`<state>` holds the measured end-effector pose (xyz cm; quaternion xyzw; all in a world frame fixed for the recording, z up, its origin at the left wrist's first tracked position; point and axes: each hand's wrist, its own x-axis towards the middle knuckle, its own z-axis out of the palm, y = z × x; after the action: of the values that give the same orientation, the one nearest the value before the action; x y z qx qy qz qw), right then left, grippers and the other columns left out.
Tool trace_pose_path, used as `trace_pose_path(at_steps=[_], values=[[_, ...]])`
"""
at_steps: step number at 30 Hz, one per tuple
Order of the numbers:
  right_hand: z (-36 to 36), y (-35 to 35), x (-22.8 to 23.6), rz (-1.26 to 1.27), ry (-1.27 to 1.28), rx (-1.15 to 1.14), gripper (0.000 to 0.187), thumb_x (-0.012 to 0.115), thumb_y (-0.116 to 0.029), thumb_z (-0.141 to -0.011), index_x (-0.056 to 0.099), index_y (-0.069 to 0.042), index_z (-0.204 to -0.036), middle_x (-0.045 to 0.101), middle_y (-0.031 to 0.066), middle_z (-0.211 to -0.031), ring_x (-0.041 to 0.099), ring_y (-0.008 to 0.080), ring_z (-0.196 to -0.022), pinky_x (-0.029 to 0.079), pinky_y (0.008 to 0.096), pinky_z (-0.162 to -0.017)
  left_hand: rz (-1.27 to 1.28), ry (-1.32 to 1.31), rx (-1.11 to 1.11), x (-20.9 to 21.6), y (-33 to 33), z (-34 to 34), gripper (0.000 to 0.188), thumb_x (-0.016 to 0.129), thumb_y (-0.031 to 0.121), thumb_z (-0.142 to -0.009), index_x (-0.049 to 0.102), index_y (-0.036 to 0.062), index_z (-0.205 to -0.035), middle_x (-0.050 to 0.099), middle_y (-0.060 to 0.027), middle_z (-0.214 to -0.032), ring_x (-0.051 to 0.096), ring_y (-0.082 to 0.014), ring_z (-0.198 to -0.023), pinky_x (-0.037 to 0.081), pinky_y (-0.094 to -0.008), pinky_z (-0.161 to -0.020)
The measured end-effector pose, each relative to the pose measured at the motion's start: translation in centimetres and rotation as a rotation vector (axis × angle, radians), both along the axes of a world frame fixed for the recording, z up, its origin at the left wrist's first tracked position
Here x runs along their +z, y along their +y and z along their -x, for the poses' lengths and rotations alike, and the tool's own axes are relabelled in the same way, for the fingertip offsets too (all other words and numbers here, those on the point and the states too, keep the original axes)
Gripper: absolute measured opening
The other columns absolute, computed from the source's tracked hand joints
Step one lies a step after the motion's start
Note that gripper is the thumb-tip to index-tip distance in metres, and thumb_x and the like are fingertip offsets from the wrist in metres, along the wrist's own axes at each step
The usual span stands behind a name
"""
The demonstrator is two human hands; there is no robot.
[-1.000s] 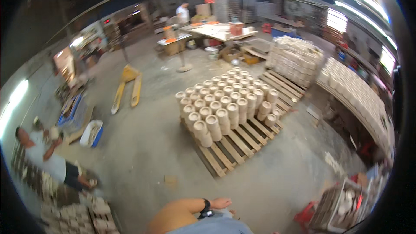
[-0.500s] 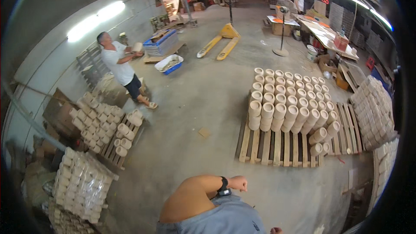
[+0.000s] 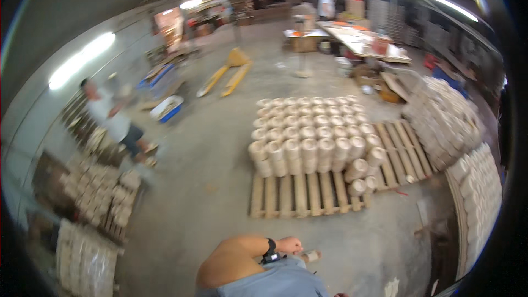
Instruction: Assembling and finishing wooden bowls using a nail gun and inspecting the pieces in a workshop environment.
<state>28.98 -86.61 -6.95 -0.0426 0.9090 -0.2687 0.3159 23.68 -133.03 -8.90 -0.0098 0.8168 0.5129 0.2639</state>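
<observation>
In front of my body, the forearm with a black wristband [image 3: 270, 248] ends in my left hand [image 3: 289, 245], its fingers curled in and nothing seen in them. A sandalled foot [image 3: 313, 256] shows just beyond it. Only a sliver of my right hand [image 3: 341, 295] shows at the lower edge, fingers hidden. Nearest ahead is a wooden pallet [image 3: 298, 209] bearing rows of upright pale beige cylindrical pots [image 3: 292, 148], apart from both hands. A few pots [image 3: 357, 187] lie on their sides at its near right corner.
Wrapped stacks [image 3: 440, 124] stand at right, more stacked pots [image 3: 99, 195] at left. A person in a white shirt [image 3: 110, 115] stands by a blue-and-white tub [image 3: 166, 110]. A yellow pallet jack [image 3: 238, 58] and a long worktable [image 3: 352, 38] with another person [image 3: 326, 6] lie farther back.
My view has swung right, so the pallet and pots sit farther left in it. The picture is blurrier. My left fist stays in front of me; my right hand shows less.
</observation>
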Motion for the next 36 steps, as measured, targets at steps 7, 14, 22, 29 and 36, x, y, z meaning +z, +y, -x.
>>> trace_pose_path(at_steps=[7,14,22,29,36], values=[[-5.9,10.5,-14.6,0.062,0.142,-0.349,0.052,0.060,-0.044,-0.097,0.069,0.002,-0.119,0.070,0.0278,-0.116,0.066,0.0444,-0.113,0.052,0.0474,-0.095,-0.186,-0.128,-0.312,-2.4,11.2,13.9,0.030,0.054,0.025,-0.099,0.072,0.0035,-0.090,0.074,-0.0086,-0.083,0.070,-0.0177,-0.072,0.055,-0.0350,-0.069],[-6.4,7.8,-6.6,0.081,-0.053,-0.715,0.044,0.060,-0.042,-0.097,0.070,-0.005,-0.119,0.073,0.0245,-0.104,0.070,0.0410,-0.095,0.055,0.0496,-0.083,-0.073,0.048,-0.896,-1.0,22.4,23.6,0.019,0.065,0.023,-0.090,0.071,0.0062,-0.083,0.075,-0.0086,-0.081,0.068,-0.0190,-0.070,0.053,-0.0359,-0.067],[1.2,9.2,1.0,0.069,-0.032,-0.820,0.045,0.058,-0.040,-0.095,0.069,-0.002,-0.116,0.070,0.0251,-0.111,0.066,0.0436,-0.105,0.053,0.0489,-0.089,-0.073,-0.037,-0.822,-1.1,27.1,26.8,0.029,0.066,0.031,-0.099,0.068,0.0055,-0.086,0.071,-0.0049,-0.079,0.065,-0.0136,-0.075,0.053,-0.0311,-0.071],[1.3,12.4,1.8,0.177,0.100,-1.200,0.041,0.059,-0.040,-0.094,0.069,-0.007,-0.117,0.072,0.0195,-0.109,0.068,0.0382,-0.101,0.054,0.0467,-0.089,0.121,-0.110,-0.936,3.9,37.0,32.2,0.043,0.044,0.036,-0.109,0.065,-0.0003,-0.096,0.070,-0.0081,-0.079,0.066,-0.0173,-0.078,0.053,-0.0335,-0.077],[-0.3,15.9,1.2,0.177,0.067,-1.479,0.039,0.063,-0.040,-0.092,0.070,-0.007,-0.113,0.073,0.0182,-0.102,0.069,0.0363,-0.099,0.054,0.0455,-0.087,0.249,0.039,-1.273,-0.8,51.3,39.2,0.051,0.042,0.045,-0.106,0.066,0.0019,-0.094,0.069,-0.0111,-0.076,0.066,-0.0244,-0.074,0.052,-0.0375,-0.075]])
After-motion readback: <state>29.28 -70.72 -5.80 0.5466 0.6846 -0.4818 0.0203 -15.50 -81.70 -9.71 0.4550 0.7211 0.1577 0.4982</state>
